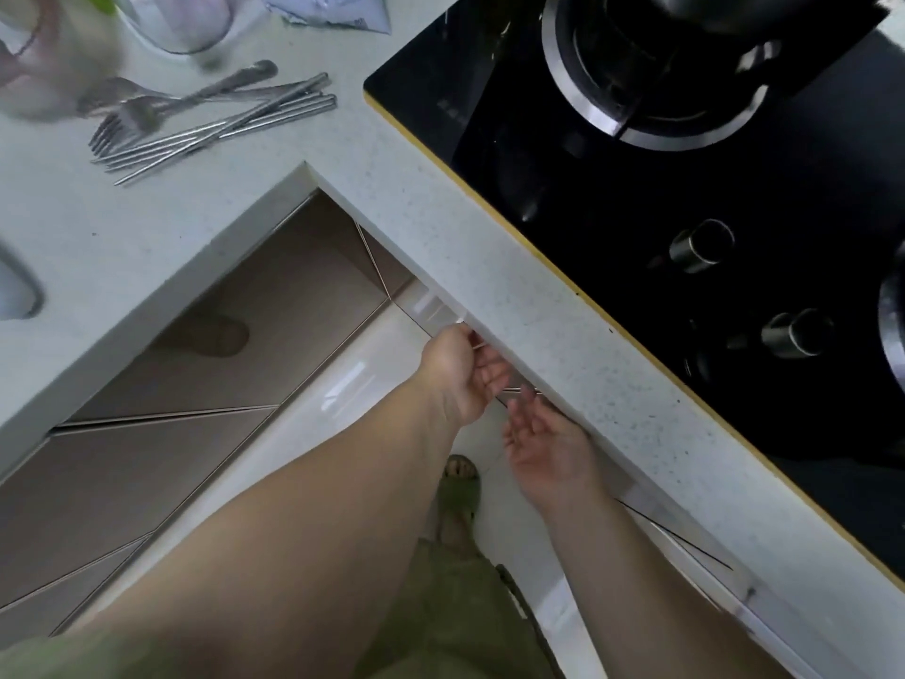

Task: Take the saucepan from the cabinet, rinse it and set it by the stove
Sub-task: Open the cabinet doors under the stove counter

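Left hand was curled at the top edge of the cabinet door under the tabletop, fingers hooked on it, I judged; right hand was open, palm up, just beside, touching nothing; saucepan not visible, presumably behind that door, below and ahead of both hands, left nearer the edge; stove sat on the tabletop beyond; cutlery lay far left; pale glossy floor below.
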